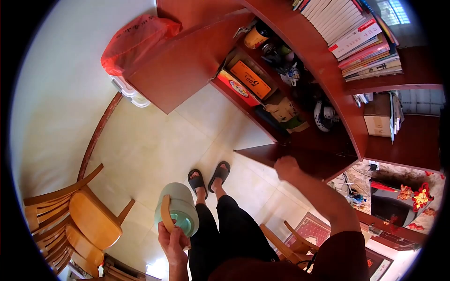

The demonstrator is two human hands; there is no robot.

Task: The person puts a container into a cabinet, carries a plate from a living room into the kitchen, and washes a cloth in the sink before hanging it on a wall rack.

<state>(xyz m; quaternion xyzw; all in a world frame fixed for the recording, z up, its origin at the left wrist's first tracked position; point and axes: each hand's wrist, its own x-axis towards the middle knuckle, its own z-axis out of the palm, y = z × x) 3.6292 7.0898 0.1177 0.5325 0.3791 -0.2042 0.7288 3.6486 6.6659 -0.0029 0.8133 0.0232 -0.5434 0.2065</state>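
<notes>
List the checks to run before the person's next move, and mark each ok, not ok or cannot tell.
1. Left hand gripping the mint-green jug by its handle: ok.
2. Jug lid fully closed: cannot tell; its fastening isn't readable from this view.
3. Right hand firmly on the right cabinet door: cannot tell; it is at the door, but its grip isn't clear.
4. Both cabinet doors shut: not ok; the right one and the left cabinet door stand open.
5. Feet in sandals on the tiled floor: ok.
</notes>
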